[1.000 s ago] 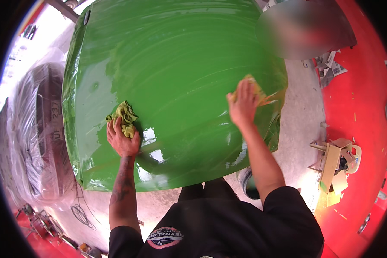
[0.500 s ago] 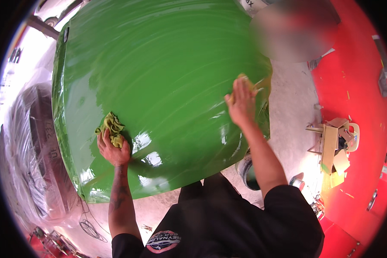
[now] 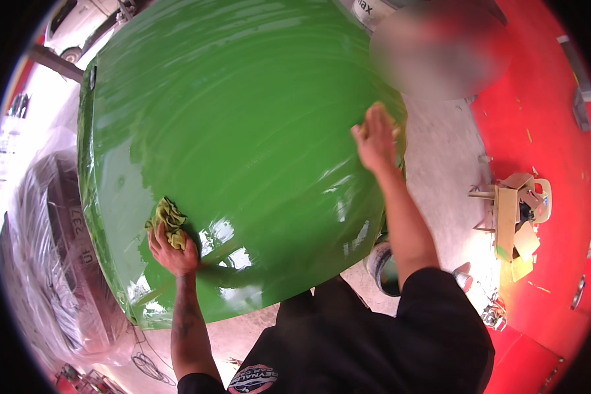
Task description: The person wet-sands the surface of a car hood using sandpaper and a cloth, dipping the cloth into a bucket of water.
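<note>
head view: the green panel (image 3: 256, 138) lies at twelve o'clock from the person. wiping looks partway along: pale streaks arc across it, and an irregular patch near nine o'clock seems left. the left hand (image 3: 174, 255), at seven o'clock, is palm down, fingers curled onto a crumpled cloth (image 3: 168, 215); the right hand (image 3: 377, 141), at three, reaches out, fingers straight over a yellow cloth (image 3: 395, 125).

I watch through one wide fisheye camera on the person's head, facing steeply down over the black shirt (image 3: 367, 348), near enough that both forearms (image 3: 408, 220) stretch up from below and the green panel (image 3: 249, 144) fills the middle.
</note>
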A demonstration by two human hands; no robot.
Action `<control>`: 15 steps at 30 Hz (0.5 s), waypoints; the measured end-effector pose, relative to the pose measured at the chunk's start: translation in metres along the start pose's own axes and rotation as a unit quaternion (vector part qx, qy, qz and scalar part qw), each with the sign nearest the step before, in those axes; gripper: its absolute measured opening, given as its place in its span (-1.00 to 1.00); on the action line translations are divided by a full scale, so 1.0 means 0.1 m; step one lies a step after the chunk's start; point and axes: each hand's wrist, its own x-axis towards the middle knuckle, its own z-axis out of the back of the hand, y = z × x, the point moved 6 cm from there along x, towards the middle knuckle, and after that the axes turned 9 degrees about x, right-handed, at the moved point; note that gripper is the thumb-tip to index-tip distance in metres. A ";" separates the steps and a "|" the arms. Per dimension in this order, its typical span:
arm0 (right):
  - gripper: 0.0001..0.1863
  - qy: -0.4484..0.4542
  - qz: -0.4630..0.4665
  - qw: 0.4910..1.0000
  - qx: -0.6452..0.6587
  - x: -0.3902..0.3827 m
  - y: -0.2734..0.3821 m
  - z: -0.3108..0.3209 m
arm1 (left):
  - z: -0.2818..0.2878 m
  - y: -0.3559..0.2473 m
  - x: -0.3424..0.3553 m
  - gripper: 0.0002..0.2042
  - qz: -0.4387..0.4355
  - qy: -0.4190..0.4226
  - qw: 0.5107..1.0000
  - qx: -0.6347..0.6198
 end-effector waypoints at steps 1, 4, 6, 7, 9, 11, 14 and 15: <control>-0.22 0.016 -0.071 0.997 -0.019 0.31 -0.32 0.07 | 0.00 0.00 -0.01 -0.37 0.003 0.003 1.000 0.007; -0.21 0.020 -0.096 0.995 -0.027 0.76 -0.45 0.03 | 0.00 0.01 -0.02 -0.37 0.011 0.004 1.000 0.008; -0.18 0.017 -0.173 0.984 -0.025 0.69 -0.11 -0.11 | 0.01 0.01 -0.02 -0.37 0.008 0.009 1.000 0.004; -0.18 0.021 -0.128 0.991 -0.033 0.56 0.28 -0.21 | 0.00 0.01 -0.01 -0.36 0.006 0.007 1.000 0.011; -0.20 0.008 -0.025 0.999 -0.029 0.13 1.20 -0.42 | -0.02 0.01 -0.01 -0.36 0.000 0.023 1.000 0.020; -0.21 0.055 0.079 0.995 0.007 -0.41 2.07 -0.67 | 0.00 0.01 -0.01 -0.35 0.002 0.004 1.000 0.014; -0.27 0.188 0.264 0.944 0.056 -1.17 3.00 -0.95 | 0.01 0.01 -0.01 -0.35 -0.003 0.001 1.000 0.013; -0.27 0.178 0.261 0.948 0.027 -1.23 3.06 -0.97 | -0.01 0.01 -0.01 -0.36 -0.005 0.017 1.000 0.016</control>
